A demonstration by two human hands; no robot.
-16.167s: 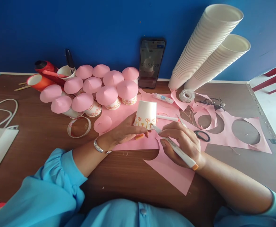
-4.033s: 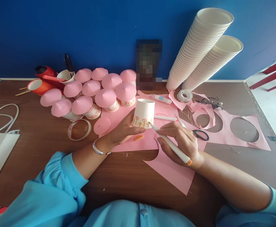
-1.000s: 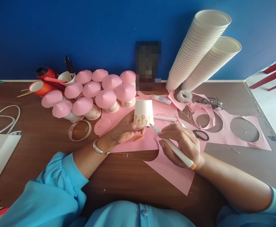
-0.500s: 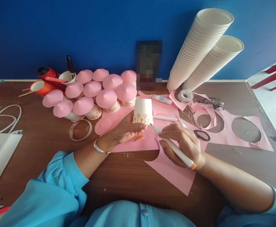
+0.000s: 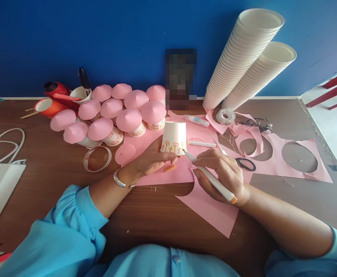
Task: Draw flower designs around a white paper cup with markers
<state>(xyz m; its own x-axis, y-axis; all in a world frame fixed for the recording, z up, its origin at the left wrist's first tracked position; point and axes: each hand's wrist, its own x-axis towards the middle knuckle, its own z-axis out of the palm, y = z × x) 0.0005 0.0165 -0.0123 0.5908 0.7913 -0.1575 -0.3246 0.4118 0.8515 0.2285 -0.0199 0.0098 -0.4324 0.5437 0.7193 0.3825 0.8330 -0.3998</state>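
At the frame's centre, the left hand (image 5: 152, 157) grips a cup (image 5: 174, 132); the right hand (image 5: 223, 169) clasps a marker (image 5: 216, 183), tip at the cup's lower right.

The paper cup (image 5: 174, 132) is in the left hand (image 5: 151, 157), the marker (image 5: 214, 181) in the right hand (image 5: 223, 173), paper cones (image 5: 129, 119) on cups (image 5: 114, 137) at back left, and cup stacks (image 5: 241, 57) at back right.

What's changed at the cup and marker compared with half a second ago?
The left hand has dipped the white cup slightly; the tip of the marker in the right hand, just beneath the cup then, now overlaps its drawn flowers. Nothing was taken or let go. The pink-topped cups and cup stacks stayed put.
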